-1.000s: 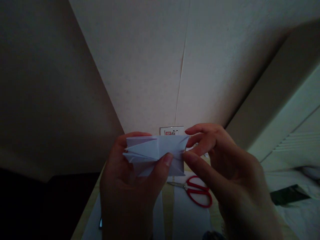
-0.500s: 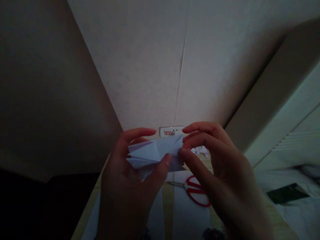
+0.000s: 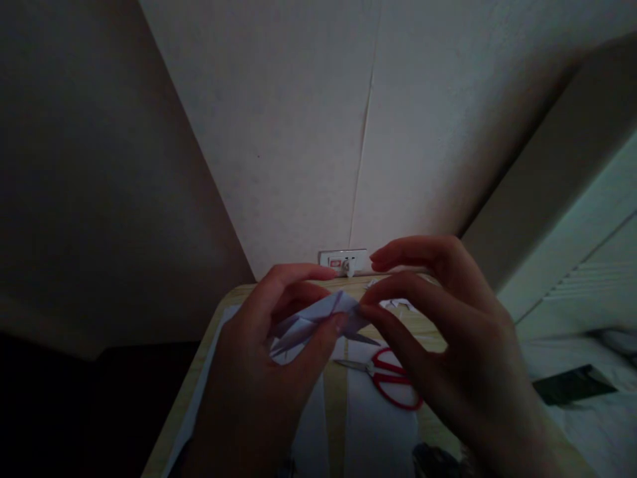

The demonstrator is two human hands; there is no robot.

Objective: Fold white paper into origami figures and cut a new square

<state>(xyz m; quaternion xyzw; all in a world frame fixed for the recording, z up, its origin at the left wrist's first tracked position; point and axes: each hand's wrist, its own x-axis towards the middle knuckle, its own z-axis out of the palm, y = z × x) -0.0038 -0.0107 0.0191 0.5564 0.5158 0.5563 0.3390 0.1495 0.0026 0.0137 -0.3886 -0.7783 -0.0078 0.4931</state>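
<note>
Left fingers (image 3: 326, 342) clamp the folded paper (image 3: 304, 326), prob just to steady it while right fingers (image 3: 381, 320) pinch one end; scissors (image 3: 391, 380) lie below.

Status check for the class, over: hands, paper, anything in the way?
Left hand gripping folded paper. Right hand pinching its right-hand end. Red-handled scissors lying on a white sheet, seemingly not in the way.
</note>
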